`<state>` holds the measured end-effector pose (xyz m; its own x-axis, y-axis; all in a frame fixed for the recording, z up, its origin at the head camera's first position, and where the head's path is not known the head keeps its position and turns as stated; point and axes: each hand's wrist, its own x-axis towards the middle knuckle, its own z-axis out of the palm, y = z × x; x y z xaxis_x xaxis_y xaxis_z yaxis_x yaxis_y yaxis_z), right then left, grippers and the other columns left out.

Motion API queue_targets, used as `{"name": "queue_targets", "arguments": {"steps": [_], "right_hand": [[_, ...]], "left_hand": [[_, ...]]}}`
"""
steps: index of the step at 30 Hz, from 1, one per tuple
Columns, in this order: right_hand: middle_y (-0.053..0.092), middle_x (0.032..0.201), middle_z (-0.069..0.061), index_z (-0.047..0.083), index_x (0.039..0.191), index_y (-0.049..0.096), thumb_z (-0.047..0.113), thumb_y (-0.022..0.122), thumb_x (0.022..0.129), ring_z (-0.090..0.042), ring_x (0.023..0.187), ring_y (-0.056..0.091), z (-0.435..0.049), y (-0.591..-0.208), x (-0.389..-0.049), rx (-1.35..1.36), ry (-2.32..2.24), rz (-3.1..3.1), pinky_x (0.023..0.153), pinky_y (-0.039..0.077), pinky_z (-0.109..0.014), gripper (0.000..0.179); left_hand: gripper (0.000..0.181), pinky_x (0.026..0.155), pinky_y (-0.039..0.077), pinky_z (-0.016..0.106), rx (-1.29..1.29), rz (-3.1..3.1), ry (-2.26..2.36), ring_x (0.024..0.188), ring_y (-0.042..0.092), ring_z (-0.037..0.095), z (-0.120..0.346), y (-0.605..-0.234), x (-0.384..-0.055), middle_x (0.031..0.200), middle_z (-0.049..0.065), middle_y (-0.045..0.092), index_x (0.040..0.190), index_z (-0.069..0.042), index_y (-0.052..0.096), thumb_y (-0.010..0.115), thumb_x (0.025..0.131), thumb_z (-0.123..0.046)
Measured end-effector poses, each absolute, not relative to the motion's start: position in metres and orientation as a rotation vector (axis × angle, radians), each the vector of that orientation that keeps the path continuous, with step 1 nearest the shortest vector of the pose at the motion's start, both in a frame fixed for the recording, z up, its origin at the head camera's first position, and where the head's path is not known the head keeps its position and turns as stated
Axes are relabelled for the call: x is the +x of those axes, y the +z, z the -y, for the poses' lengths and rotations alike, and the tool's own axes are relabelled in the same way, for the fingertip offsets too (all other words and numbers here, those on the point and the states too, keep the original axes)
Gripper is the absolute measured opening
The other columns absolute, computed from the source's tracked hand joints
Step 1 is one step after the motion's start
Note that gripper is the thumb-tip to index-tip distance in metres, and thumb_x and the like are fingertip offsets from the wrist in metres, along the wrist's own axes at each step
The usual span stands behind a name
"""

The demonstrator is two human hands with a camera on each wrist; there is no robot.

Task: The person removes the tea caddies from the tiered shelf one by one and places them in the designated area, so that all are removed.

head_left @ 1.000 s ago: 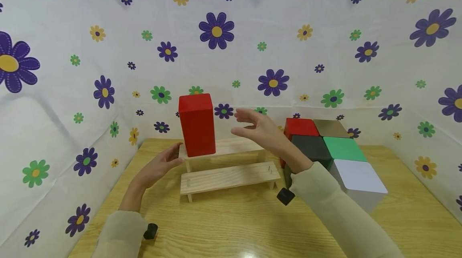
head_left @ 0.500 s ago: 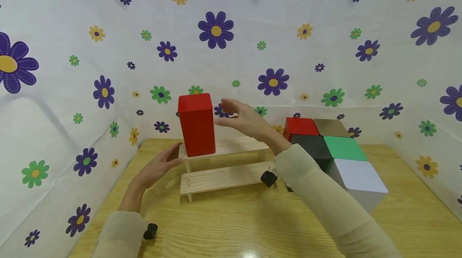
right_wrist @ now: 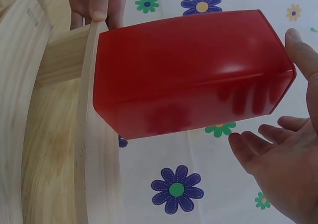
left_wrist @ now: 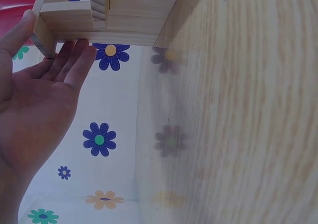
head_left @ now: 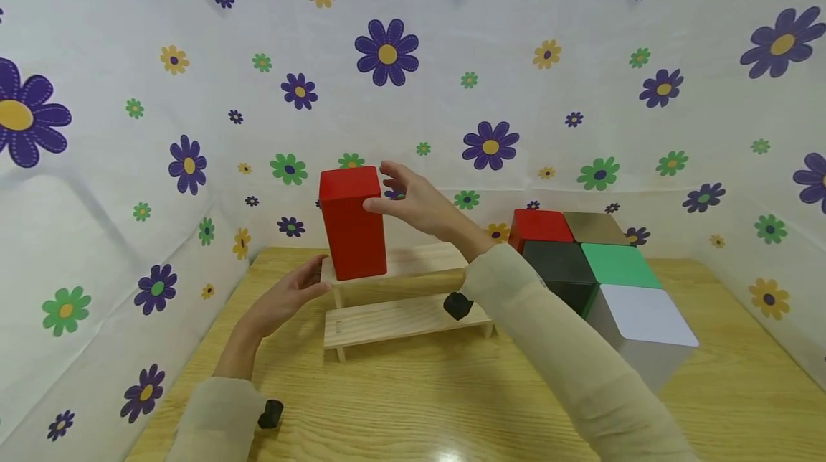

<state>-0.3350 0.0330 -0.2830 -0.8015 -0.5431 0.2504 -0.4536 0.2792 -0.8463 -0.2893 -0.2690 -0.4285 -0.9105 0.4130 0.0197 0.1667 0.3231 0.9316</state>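
Note:
A tall red box (head_left: 353, 236) stands upright on the left end of the upper step of a two-step wooden shelf (head_left: 396, 322). My left hand (head_left: 284, 300) holds the left end of that upper step. In the left wrist view its thumb lies on the front of the shelf end (left_wrist: 67, 15) and its fingers reach to the far side. My right hand (head_left: 422, 207) is raised beside the box's upper right side, fingers and thumb spread. In the right wrist view, a gap shows between the fingers (right_wrist: 258, 142) and the red box (right_wrist: 184, 70); the thumb is right at its top edge.
Right of the shelf a group of boxes stands close together: a red box (head_left: 542, 224), a brown one (head_left: 594, 227), a black one (head_left: 558, 261), a green one (head_left: 619, 265) and a white one (head_left: 648, 315). Flowered cloth (head_left: 387, 110) surrounds the wooden table (head_left: 361, 404).
My right hand has moved left and slightly up, from the middle of the shelf to the red box's right side. The left hand, shelf and box have stayed in place.

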Motion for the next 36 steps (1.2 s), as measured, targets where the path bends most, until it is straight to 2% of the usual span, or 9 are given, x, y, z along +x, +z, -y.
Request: {"name": "queue_targets", "arguments": {"steps": [6, 12, 18, 22, 29, 36], "right_hand": [[0.027, 0.169, -0.002, 0.014, 0.166, 0.022, 0.038, 0.071, 0.095, -0.028, 0.152, 0.032, -0.030, -0.288, -0.344, -0.971, -1.605, -2.354, 0.117, 0.039, -0.051, 0.089], [0.031, 0.167, -0.002, 0.013, 0.166, 0.021, 0.033, 0.071, 0.096, -0.029, 0.152, 0.031, -0.029, -0.291, -0.349, -1.021, -1.653, -2.267, 0.117, 0.038, -0.053, 0.088], [0.044, 0.160, -0.005, 0.011, 0.164, 0.028, 0.027, 0.070, 0.098, -0.026, 0.144, 0.044, -0.026, -0.290, -0.350, -1.045, -1.697, -2.239, 0.113, 0.044, -0.048, 0.080], [0.050, 0.154, -0.008, 0.008, 0.161, 0.033, 0.025, 0.073, 0.096, -0.026, 0.137, 0.051, -0.031, -0.289, -0.348, -1.002, -1.732, -2.257, 0.110, 0.048, -0.046, 0.078], [0.058, 0.144, -0.009, 0.009, 0.156, 0.042, 0.026, 0.075, 0.093, -0.028, 0.131, 0.054, -0.044, -0.286, -0.339, -0.953, -1.730, -2.305, 0.106, 0.050, -0.047, 0.073], [0.059, 0.138, -0.009, 0.010, 0.152, 0.047, 0.025, 0.077, 0.093, -0.027, 0.124, 0.058, -0.059, -0.283, -0.322, -0.980, -1.652, -2.386, 0.098, 0.055, -0.045, 0.068]], "left_hand": [[0.081, 0.121, 0.025, 0.059, 0.513, -2.367, 1.622, 0.151, 0.029, 0.042, 0.269, -0.431, -0.290, 0.168, 0.019, 0.022, 0.166, -0.004, 0.011, 0.059, 0.107, -0.033], [0.083, 0.120, 0.027, 0.059, 0.520, -2.363, 1.622, 0.151, 0.030, 0.042, 0.268, -0.432, -0.291, 0.169, 0.018, 0.022, 0.166, -0.004, 0.011, 0.060, 0.106, -0.035], [0.084, 0.121, 0.025, 0.058, 0.513, -2.360, 1.620, 0.153, 0.025, 0.042, 0.268, -0.431, -0.292, 0.170, 0.017, 0.017, 0.166, -0.004, 0.009, 0.059, 0.106, -0.036], [0.082, 0.121, 0.026, 0.059, 0.522, -2.364, 1.624, 0.152, 0.027, 0.042, 0.267, -0.430, -0.292, 0.170, 0.018, 0.020, 0.166, -0.004, 0.011, 0.059, 0.107, -0.034], [0.083, 0.120, 0.027, 0.057, 0.491, -2.393, 1.602, 0.152, 0.027, 0.041, 0.267, -0.430, -0.291, 0.169, 0.018, 0.021, 0.166, -0.005, 0.012, 0.060, 0.106, -0.036], [0.083, 0.121, 0.025, 0.057, 0.481, -2.402, 1.591, 0.152, 0.028, 0.041, 0.270, -0.428, -0.289, 0.168, 0.020, 0.022, 0.166, -0.004, 0.011, 0.059, 0.106, -0.037]]}}
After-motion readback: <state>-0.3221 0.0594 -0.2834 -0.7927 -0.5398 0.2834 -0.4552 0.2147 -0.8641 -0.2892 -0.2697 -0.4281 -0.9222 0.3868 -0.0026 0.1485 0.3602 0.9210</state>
